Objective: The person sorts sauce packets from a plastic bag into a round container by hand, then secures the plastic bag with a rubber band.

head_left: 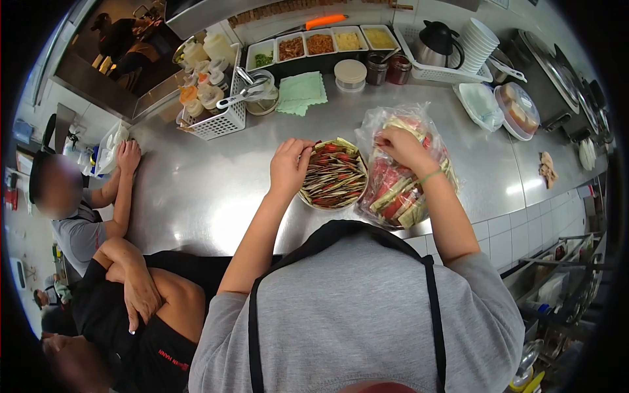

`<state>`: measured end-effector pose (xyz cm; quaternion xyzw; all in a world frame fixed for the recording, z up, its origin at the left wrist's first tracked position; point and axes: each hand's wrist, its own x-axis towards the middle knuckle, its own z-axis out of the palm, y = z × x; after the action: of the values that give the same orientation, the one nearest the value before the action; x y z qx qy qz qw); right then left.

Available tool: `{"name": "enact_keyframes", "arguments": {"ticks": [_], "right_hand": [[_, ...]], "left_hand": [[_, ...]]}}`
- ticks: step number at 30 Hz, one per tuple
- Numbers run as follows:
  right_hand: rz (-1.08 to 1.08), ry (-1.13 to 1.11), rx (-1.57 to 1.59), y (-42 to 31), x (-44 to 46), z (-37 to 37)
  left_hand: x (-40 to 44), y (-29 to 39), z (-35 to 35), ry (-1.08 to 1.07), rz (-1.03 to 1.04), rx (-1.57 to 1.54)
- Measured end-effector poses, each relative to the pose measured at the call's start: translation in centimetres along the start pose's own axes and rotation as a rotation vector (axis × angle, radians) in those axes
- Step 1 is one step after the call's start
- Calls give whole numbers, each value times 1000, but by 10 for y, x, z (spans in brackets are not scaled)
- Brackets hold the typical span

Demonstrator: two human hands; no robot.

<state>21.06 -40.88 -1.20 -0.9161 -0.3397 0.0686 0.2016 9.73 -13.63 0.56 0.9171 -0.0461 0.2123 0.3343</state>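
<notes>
A round container (333, 207) is packed with small flat sachets (332, 173) standing on edge, in red, green-gold and silvery tones. My left hand (290, 165) is at its upper left rim, fingers closed together over the edge; whatever they grip is too small to tell. Just right of the container lies a clear plastic bag (371, 124) of loose red and pale green-gold sachets (407, 204). At the upper part of this bag is my right hand (401, 148), its fingers curled in and pinched among the plastic and sachets. What it pinches is hidden.
Along the back stand a white basket of bottles (219, 122), a green cloth (301, 93), topping trays (320, 44), a lidded tub (350, 75) and jars (398, 69). Two people are on the left, one leaning forearms (118, 187) on the steel counter (190, 196), another with folded arms (141, 288).
</notes>
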Motion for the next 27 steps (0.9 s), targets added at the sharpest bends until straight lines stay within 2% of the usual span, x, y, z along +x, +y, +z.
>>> {"name": "enact_keyframes", "arguments": {"ticks": [1,2,3,4,6,8,10,11,12,13,14,15,17,18,19,21,22,23,25,27], "right_hand": [[42,-42,23,-4,-7,-5],[-94,97,26,4,-17,3],[-99,93,31,-3,-22,0],[-102,86,3,-11,-27,-10],[-102,80,-23,-19,-38,-18],[-21,265,219,-21,-45,-21],[32,341,319,-20,-52,-36],[87,421,414,-16,-56,-44],[90,416,417,-10,-59,-51],[121,451,552,-2,-63,-59],[151,488,686,2,-65,-65],[154,492,684,-3,-67,-70],[212,625,1235,-13,-69,-78],[184,637,1375,-8,-68,-73],[183,638,1374,-8,-66,-67],[188,669,1733,-18,-57,-54],[245,668,1797,-29,-51,-51],[247,662,1800,-33,-44,-44],[215,491,1881,-39,-28,-30],[217,490,1826,-59,-14,-25]], "left_hand": [[0,0,1,7,-7,5],[0,0,2,31,34,26],[0,-1,2,51,77,48],[1,0,0,-13,12,16],[4,12,-3,-57,12,16],[8,25,-3,-98,9,16],[8,34,2,-198,162,121],[9,38,5,-199,157,121],[10,41,8,-307,174,153],[11,43,11,-416,195,185],[13,45,12,-455,185,199],[13,46,11,-456,190,198],[12,46,4,-519,202,173],[9,45,1,-518,205,172],[4,45,-2,-532,255,193],[-5,46,-7,-549,298,217],[-10,49,-9,-564,304,260],[-14,52,-10,-578,311,302],[-24,57,-6,-570,282,338],[-33,58,0,-538,279,390]]}}
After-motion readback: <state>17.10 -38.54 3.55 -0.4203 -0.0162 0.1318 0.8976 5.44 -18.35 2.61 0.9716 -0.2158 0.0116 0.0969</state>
